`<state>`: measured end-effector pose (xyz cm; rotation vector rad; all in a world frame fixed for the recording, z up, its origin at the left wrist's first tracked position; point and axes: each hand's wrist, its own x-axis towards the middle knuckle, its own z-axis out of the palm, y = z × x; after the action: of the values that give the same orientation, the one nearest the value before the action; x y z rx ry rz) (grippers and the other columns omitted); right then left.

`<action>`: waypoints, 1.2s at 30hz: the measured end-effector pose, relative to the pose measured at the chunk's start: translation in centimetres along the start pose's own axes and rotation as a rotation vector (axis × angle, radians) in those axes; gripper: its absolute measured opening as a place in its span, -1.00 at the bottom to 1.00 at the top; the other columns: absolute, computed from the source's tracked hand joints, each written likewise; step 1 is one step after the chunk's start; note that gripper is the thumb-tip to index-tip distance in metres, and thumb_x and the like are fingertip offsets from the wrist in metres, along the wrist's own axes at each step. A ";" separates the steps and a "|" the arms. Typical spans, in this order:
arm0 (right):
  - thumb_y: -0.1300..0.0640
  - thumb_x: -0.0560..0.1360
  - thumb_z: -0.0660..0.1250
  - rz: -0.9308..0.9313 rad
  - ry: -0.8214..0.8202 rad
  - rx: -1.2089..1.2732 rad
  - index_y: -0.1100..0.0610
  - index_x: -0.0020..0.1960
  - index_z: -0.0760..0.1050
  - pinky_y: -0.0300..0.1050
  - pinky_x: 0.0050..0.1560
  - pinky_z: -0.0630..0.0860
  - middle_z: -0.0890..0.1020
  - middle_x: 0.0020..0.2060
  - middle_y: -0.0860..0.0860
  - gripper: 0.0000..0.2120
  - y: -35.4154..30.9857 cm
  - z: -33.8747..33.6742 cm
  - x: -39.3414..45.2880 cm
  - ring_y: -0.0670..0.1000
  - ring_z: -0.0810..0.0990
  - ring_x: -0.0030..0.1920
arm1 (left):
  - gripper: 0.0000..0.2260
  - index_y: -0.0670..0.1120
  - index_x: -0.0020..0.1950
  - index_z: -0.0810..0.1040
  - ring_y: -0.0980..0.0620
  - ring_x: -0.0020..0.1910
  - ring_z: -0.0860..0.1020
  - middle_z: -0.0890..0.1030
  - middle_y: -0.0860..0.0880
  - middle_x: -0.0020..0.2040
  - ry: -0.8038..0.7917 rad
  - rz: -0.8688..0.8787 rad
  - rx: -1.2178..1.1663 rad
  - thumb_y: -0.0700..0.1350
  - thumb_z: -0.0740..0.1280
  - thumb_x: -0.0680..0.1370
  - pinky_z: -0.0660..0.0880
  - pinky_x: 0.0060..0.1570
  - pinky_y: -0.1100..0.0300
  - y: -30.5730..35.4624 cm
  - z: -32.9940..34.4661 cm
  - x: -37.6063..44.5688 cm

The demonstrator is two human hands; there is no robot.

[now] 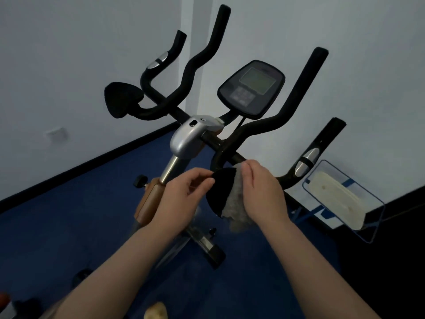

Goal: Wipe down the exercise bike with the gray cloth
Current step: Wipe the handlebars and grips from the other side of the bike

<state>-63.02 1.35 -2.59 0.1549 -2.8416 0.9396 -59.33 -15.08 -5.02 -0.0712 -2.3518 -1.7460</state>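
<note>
The exercise bike (186, 139) stands in front of me with black handlebars, a silver stem and a console (251, 85) with a grey screen. The nearer black elbow pad (222, 189) sits low in the middle of the view. My right hand (262, 192) holds the gray cloth (238, 210) against the pad's right side, fingers curled round the cloth. My left hand (181, 196) pinches the pad's left edge with thumb and fingertips. A second elbow pad (123, 101) shows at the left.
White walls meet a blue floor (69, 226) behind the bike. A blue-framed stand with a pale pad (338, 201) sits at the right by a dark surface. The bike's base foot (207, 247) is below my hands. Small objects lie at the bottom left.
</note>
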 end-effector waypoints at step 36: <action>-0.13 0.54 0.21 0.471 0.605 0.978 -0.14 0.34 0.23 -0.25 0.09 0.56 0.45 0.27 -0.06 -0.60 -3.8 6.5 -9.8 -0.15 0.51 0.19 | -0.93 0.01 -0.07 0.67 0.29 -0.28 0.61 0.68 0.15 -0.28 -0.093 -0.153 -0.010 -0.12 0.39 0.57 0.47 -0.31 0.44 -0.9 -0.9 1.3</action>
<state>-53.50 -5.07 -7.16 -0.6097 -1.6932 1.9711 -60.64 -16.32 -5.34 0.0283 -2.4742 -1.8614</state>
